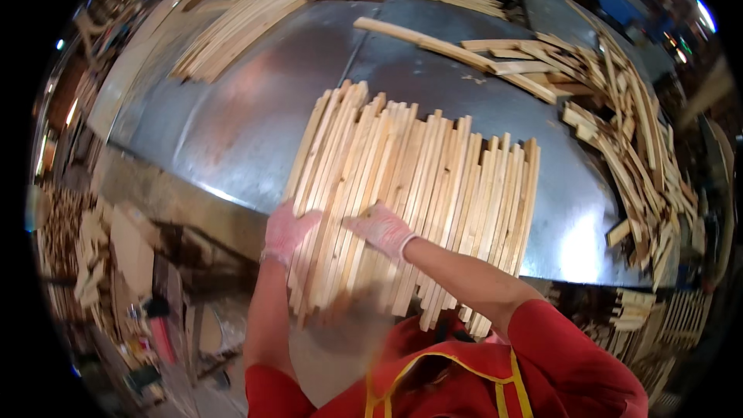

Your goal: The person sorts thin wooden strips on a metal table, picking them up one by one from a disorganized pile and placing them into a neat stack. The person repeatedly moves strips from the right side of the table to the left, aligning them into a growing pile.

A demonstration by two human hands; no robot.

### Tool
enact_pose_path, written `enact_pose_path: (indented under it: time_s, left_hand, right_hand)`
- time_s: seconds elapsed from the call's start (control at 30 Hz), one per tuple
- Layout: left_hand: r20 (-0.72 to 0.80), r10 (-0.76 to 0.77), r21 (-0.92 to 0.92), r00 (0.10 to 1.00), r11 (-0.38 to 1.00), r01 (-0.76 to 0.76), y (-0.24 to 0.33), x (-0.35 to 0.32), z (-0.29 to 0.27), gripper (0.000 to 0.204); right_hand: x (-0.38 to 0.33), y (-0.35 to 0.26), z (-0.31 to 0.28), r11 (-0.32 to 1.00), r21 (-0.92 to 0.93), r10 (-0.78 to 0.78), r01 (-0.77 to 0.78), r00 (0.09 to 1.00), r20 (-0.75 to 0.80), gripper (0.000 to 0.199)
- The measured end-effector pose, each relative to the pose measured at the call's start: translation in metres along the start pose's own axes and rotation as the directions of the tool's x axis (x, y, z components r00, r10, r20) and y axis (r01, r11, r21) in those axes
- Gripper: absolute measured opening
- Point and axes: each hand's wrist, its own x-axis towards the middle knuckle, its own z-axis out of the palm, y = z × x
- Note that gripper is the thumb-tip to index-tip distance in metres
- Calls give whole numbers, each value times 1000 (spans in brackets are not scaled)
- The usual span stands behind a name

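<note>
The step in hand looks like squaring up a batch of slats [418, 186]: a wide, flat row of thin pale wood strips lies side by side on the steel table [255, 116], its near ends hanging over the table's front edge toward the person. The left hand [286, 231], gloved, presses against the row's left edge. The right hand [383, 228], also gloved, lies flat and spread on top of the row near the middle; neither hand is closed round a strip. The far ends stand uneven, so the next move calls for an even push, with both hands kept flat. By count: two hands, one row of perhaps forty slats, though blur stops an exact tally. A loose heap [619, 131] lies at right, and one neat stack [232, 31] far left.
</note>
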Motion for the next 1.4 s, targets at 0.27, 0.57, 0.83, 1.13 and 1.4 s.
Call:
enact_pose_path:
  time_s: [0.27, 0.57, 0.83, 1.13, 1.4]
  left_hand:
    - [186, 46, -673, 981, 734, 93, 68, -46, -9, 58]
    - [66, 417, -101, 907, 907, -410, 251, -219, 30, 57]
    - [170, 660, -847, 732, 477, -233, 331, -411, 170, 72]
    - [189, 971, -759, 146, 239, -606, 407, -601, 307, 66]
    - [325, 945, -867, 47, 317, -385, 429, -681, 291, 68]
  right_hand:
    - [-39, 48, -16, 985, 7, -168, 174, 958, -231, 108]
    - [-295, 170, -63, 899, 273, -94, 342, 759, -644, 113]
    - [-538, 358, 5, 977, -5, -56, 211, 234, -971, 108]
    - [-740, 496, 110, 921, 334, 362, 198, -124, -924, 112]
    - [-731, 534, 119, 881, 423, 463, 213, -199, -864, 116]
